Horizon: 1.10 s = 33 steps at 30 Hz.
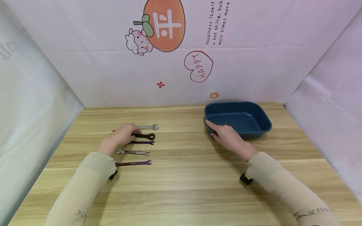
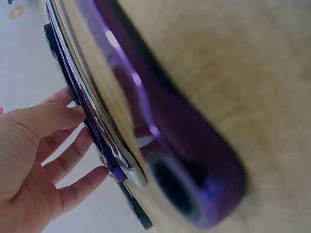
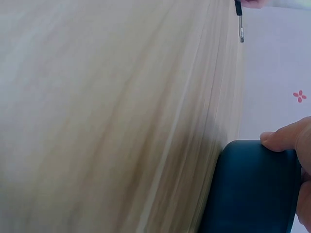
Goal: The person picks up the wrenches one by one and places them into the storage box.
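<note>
My left hand (image 1: 124,135) is over a row of wrenches at the left, its thumb and fingers pinching a black ratchet wrench (image 1: 146,136). In the left wrist view the thumb lies on one side of it and the fingers on the other. A silver wrench (image 1: 151,127) lies beyond it, partly hidden by the hand. Nearer are a purple wrench (image 1: 142,142), a silver combination wrench (image 1: 133,152) and another purple wrench (image 1: 135,163), large and blurred in the left wrist view. My right hand (image 1: 227,136) grips the left rim of a dark blue bin (image 1: 255,135).
The wooden table (image 1: 181,185) meets a printed white cloth (image 1: 240,75) at the back, with cloth on both sides too. The bin stands at the back right with nothing inside. A black device (image 1: 246,179) is at the right wrist.
</note>
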Tool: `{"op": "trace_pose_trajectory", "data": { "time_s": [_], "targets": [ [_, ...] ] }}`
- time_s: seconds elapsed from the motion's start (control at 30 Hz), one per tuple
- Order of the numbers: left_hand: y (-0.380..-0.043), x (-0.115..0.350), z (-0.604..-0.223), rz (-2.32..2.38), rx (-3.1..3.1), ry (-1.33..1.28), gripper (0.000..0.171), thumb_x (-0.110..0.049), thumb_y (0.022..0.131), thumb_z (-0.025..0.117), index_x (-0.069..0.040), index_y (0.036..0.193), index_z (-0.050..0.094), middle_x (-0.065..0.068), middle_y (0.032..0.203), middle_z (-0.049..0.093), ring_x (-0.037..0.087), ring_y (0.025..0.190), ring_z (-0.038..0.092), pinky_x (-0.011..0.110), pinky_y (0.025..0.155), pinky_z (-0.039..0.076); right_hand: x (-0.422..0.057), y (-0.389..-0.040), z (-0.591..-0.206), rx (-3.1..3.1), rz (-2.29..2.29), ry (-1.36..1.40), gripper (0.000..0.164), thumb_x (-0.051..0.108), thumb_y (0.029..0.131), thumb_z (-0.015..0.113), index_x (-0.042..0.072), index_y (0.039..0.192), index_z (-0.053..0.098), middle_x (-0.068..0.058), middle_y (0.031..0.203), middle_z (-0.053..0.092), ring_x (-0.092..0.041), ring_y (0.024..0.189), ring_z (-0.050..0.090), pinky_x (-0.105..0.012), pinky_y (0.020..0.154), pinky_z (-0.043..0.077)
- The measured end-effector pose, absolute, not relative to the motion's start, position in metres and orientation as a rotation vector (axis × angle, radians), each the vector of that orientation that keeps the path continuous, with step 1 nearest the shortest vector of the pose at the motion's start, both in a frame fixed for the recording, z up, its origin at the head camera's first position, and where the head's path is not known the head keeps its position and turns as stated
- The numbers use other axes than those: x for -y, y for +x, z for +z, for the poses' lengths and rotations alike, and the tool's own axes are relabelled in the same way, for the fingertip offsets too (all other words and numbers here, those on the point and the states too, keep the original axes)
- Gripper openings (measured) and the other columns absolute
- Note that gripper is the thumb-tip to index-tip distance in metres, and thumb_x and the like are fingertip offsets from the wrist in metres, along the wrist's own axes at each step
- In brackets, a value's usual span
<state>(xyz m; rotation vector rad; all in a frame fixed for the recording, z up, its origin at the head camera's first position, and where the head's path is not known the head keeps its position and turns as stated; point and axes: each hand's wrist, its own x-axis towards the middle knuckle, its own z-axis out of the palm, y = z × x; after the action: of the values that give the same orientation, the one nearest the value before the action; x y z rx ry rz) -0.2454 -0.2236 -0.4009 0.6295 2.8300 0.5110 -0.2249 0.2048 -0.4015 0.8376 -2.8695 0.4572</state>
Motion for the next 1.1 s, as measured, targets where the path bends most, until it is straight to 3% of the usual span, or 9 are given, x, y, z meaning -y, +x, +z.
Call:
{"op": "trace_pose_trajectory", "data": {
  "time_s": [1.1],
  "targets": [
    [-0.246, 0.224, -0.403, 0.492, -2.838, 0.660, 0.026, 0.011, 0.094, 0.063, 0.000, 0.116, 0.071, 0.016, 0.109, 0.067, 0.037, 0.108, 0.063, 0.052, 0.095, 0.051, -0.163, -0.217, -0.396, 2.876, 0.435, 0.917, 0.063, 0.007, 0.094, 0.074, 0.001, 0.152, 0.048, 0.001, 0.056, 0.049, -0.009, 0.041, 0.044, -0.025, 0.045, 0.041]
  ]
}}
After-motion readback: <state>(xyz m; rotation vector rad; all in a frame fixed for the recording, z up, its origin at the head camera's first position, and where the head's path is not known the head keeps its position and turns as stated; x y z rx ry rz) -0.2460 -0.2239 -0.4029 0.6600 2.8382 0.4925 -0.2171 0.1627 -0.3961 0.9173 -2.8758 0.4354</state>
